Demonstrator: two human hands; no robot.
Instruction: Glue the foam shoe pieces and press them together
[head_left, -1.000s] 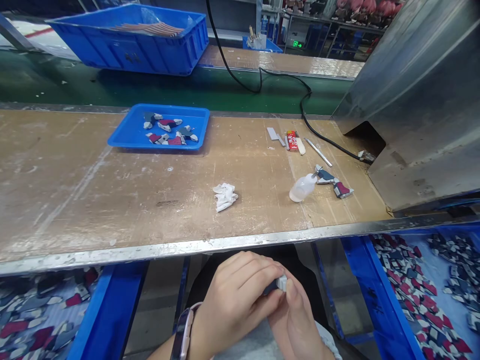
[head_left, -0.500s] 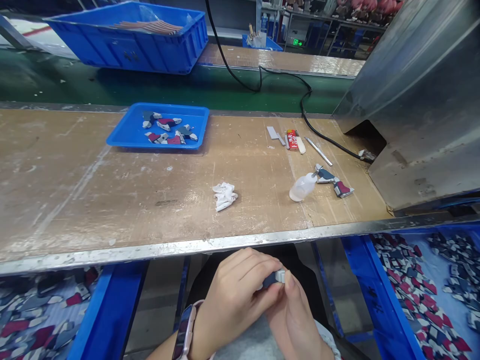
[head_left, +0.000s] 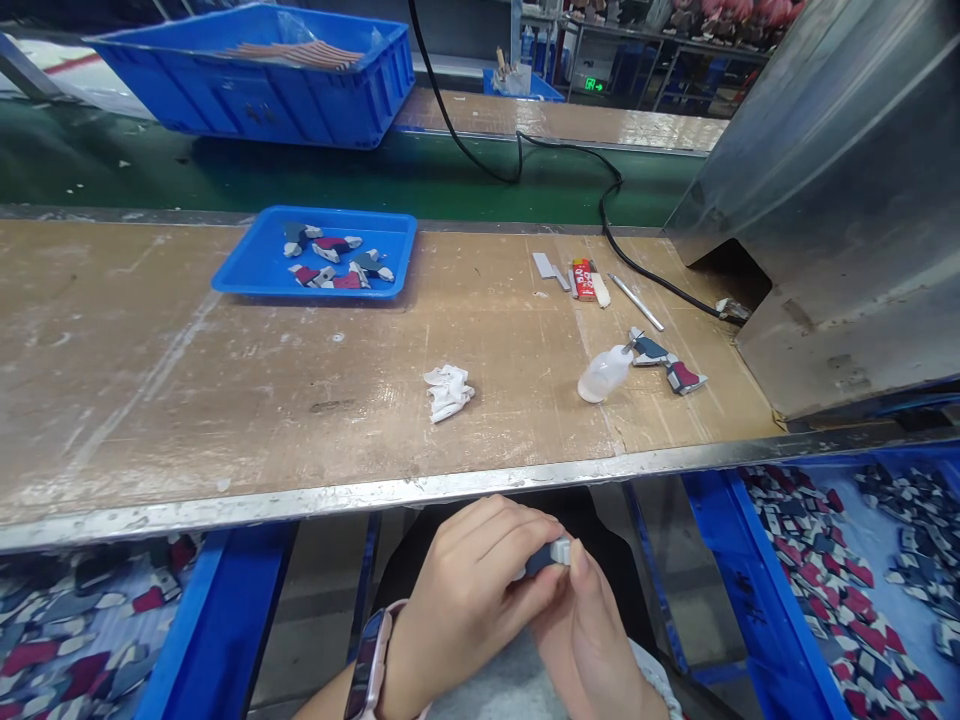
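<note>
Low in the view, below the bench edge, both my hands pinch a small navy and white plastic part (head_left: 545, 558). My left hand (head_left: 465, 600), with a pink-strapped smartwatch (head_left: 366, 680) on its wrist, wraps the part's dark side with its fingers. My right hand (head_left: 589, 630) presses its thumb against the white end. Much of the part is hidden by my fingers. Out of reach on the bench lie a white cloth (head_left: 448, 393), a translucent plastic squeeze bottle (head_left: 604, 374) and a navy, red and white assembled piece (head_left: 667, 362).
A wooden workbench (head_left: 187, 380) with a metal front edge runs across the view. On it are a blue tray (head_left: 247, 272) of parts, a metal rod tool (head_left: 635, 302) and a red packet (head_left: 583, 280). Blue bins of parts (head_left: 840, 600) stand below on both sides; a steel hood (head_left: 840, 200) rises right.
Since the oldest frame, the small part has turned between my fingers, showing more of its navy side. My view has tilted slightly. Little differs over the last half second.
</note>
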